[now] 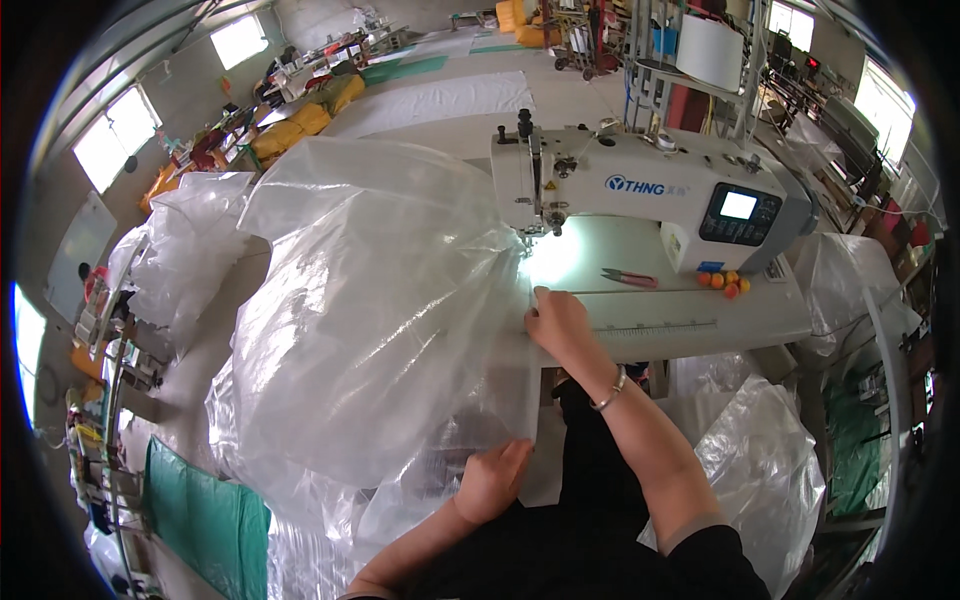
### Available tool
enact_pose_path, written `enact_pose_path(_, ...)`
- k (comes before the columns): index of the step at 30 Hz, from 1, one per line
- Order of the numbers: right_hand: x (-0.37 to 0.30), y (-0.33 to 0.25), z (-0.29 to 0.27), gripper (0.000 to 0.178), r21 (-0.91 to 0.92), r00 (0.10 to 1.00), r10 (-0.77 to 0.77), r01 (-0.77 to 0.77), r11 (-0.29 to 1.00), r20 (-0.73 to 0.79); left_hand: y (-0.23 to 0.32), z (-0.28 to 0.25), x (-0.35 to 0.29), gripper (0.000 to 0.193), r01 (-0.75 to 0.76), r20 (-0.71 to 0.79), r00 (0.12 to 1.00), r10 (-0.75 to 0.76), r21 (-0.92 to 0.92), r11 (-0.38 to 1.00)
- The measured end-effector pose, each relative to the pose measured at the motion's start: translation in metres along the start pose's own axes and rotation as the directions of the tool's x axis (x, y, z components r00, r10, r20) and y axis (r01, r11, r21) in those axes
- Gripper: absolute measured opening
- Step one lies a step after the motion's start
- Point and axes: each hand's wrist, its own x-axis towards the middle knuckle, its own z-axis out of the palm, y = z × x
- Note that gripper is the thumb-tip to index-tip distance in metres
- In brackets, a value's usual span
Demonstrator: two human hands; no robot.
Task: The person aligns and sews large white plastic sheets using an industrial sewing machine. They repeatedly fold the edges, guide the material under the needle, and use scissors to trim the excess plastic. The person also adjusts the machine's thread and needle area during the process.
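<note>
A large translucent plastic sheet (370, 300) spreads in folds over the left of the sewing table, its right edge running up under the needle of a white sewing machine (640, 185). My right hand (560, 322) pinches that edge just in front of the lit needle area. Lower down, near my lap, my left hand (495, 480) is closed on the same edge, which stretches fairly straight between both hands. On the machine bed lie thread snips (630, 278) with reddish handles, to the right of the needle. The fingertips of both hands are partly hidden by the hands themselves.
Several small orange-red fruits (724, 283) sit by the machine's control panel (740, 215). A ruler strip (660, 327) runs along the table front. More clear plastic (755, 470) is heaped at the right. Green sheeting (205, 515) lies lower left. A white thread cone (710, 52) stands behind.
</note>
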Motion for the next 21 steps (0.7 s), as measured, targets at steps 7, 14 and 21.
enact_pose_path(7,-0.016,-0.023,-0.006,0.02,-0.176,0.987,-0.019,0.047,0.983,0.157,-0.02,-0.005,0.011,0.012,-0.07,0.076,0.995,0.059,0.152,0.986)
enact_pose_path(14,0.018,-0.006,0.009,0.035,-0.1,0.993,0.044,-0.033,0.994,0.113,-0.045,-0.008,0.051,0.01,-0.072,0.068,0.996,0.059,0.199,0.977)
enact_pose_path(21,0.028,-0.012,0.009,0.031,-0.076,0.976,0.117,-0.105,0.992,0.181,-0.064,-0.007,0.085,0.009,0.0,0.011,1.0,-0.002,0.15,0.989)
